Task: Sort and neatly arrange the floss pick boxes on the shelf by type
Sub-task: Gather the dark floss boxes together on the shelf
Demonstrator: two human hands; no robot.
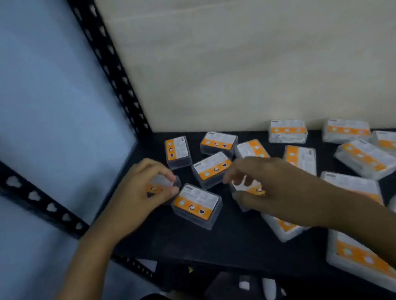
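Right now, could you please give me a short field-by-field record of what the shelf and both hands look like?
surface: black shelf
boxes: scattered floss pick boxes, orange-banded labels, unsorted
nearest loose box: clear box between the hands
left hand: closed on a small box
right hand: closed on another box
image: motion-blurred

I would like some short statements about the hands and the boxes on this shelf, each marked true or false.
1. The left hand is closed on a small box. True.
2. The boxes stand in one neat row. False: they lie scattered at many angles on the black shelf.
3. The right hand hangs above the shelf holding nothing. False: its grip is on another box.
4. The box labels carry an orange band. True.
5. The shelf frame is black metal with holes. True.
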